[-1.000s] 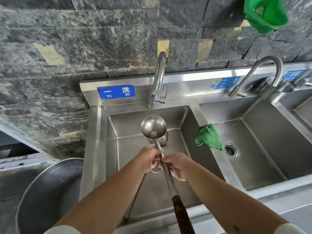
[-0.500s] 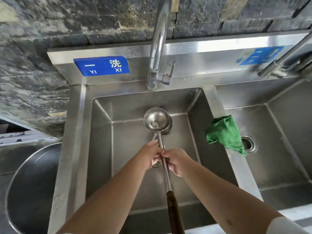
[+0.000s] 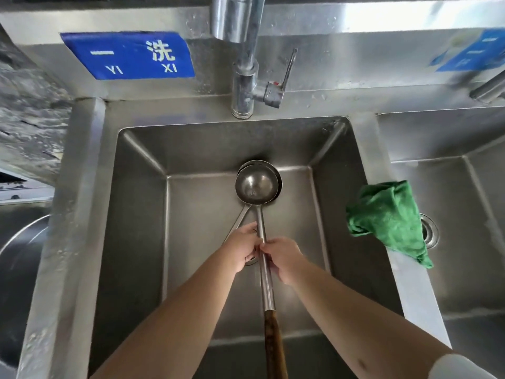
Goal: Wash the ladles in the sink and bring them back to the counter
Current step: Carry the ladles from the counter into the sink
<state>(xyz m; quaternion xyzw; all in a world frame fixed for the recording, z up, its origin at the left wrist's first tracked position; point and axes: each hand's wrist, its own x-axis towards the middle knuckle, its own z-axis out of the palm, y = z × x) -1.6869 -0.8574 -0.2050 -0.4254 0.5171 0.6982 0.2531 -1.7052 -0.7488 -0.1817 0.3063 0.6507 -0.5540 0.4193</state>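
Forearms: two bare arms reach in from 6 o'clock over the near rim of the sink (image 3: 82, 242), meeting above the basin's middle.
Right hand (image 3: 284, 258): fingers curled round the steel shaft of the upper ladle (image 3: 255, 184), clamped on it above the dark wooden grip that runs down to 6 o'clock.
Left hand (image 3: 241, 248): pressed against the right, fingers wrapped at the same shaft; a second shaft slants out from under it toward 7 o'clock, and whether this hand grips that one too cannot be told.
Ladles: two steel bowls stacked inside the left basin, toward 12 o'clock from the hands; the lower ladle (image 3: 279, 184) shows only as a rim edge behind the upper.
Drain: partly hidden beneath the hands.
Green cloth (image 3: 388, 217): bunched on the divider at 3 o'clock, draping toward the neighbouring basin.
Tap (image 3: 243, 86): upright at 12 o'clock on the back ledge, lever to its right.
Blue sign (image 3: 127, 54): at 11 o'clock on the splashback, reading "YI XI".
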